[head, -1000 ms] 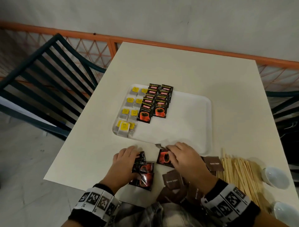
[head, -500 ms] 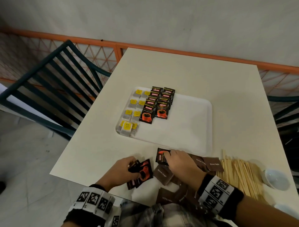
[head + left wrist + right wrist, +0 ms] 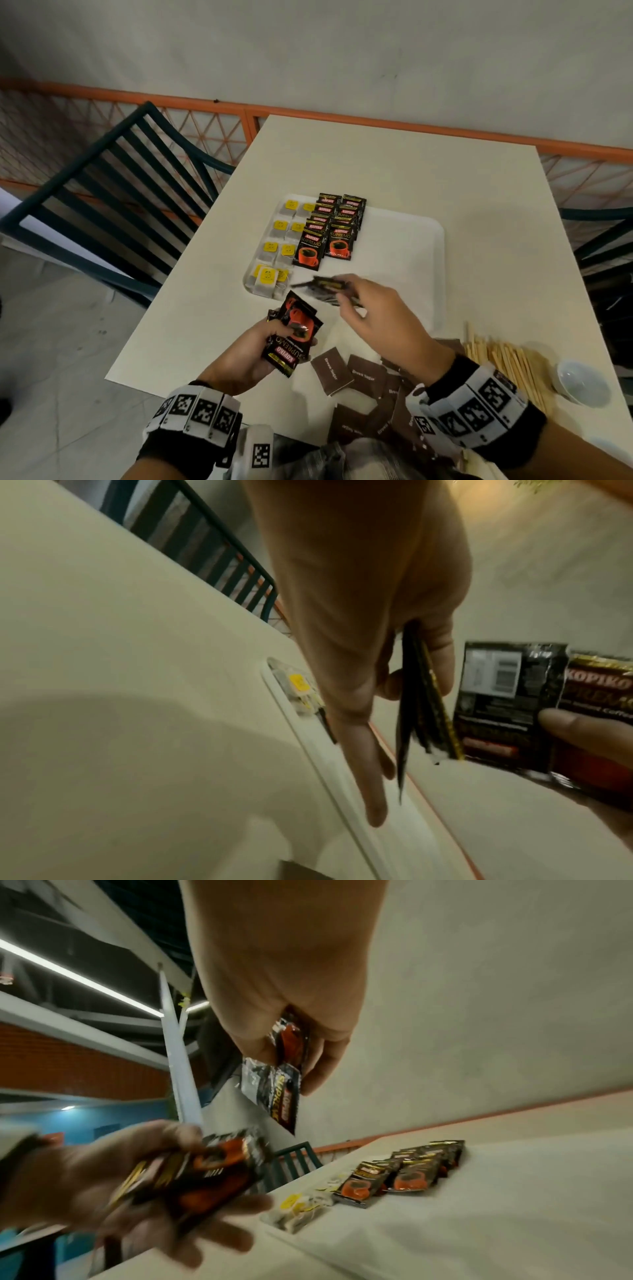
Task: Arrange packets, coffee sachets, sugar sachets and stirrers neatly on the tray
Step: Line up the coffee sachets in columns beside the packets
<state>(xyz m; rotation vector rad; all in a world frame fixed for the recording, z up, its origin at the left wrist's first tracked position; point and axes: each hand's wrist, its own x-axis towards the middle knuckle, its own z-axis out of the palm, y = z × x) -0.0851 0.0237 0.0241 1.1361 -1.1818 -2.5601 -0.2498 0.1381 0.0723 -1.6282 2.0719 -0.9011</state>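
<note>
Left hand: your left hand (image 3: pixel 255 356) grips a fanned stack of coffee sachets (image 3: pixel 291 337) above the table's near edge, thumb curled over the top one
Right hand: your right hand (image 3: pixel 373 315) pinches a few more coffee sachets, the held bunch (image 3: pixel 325 287), edge-on and blurred, over the near left part of the tray (image 3: pixel 404 260)
Writing on sachets: "KOPIKO SUPREMO" reads on the black packs with an orange cup, both in your left hand and on the tray; the left wrist view shows a printed panel on one pack's back, too blurred to read
Tray rows: two overlapping columns of coffee sachets, the laid rows (image 3: pixel 329 233), lie at the tray's far left, just beside tea bags (image 3: pixel 279 246) with yellow tags in two columns along the left rim
Sugar: brown sachets (image 3: pixel 356 377) marked "Brown Sugar" lie scattered on the table (image 3: pixel 394 164) under your right forearm
Stirrers: wooden stirrers (image 3: pixel 507 363) lie heaped right of the sugar, off the tray
Around: a small white bowl (image 3: pixel 579 380) sits right of the stirrers; a dark slatted chair (image 3: pixel 113 205) stands left of the table
</note>
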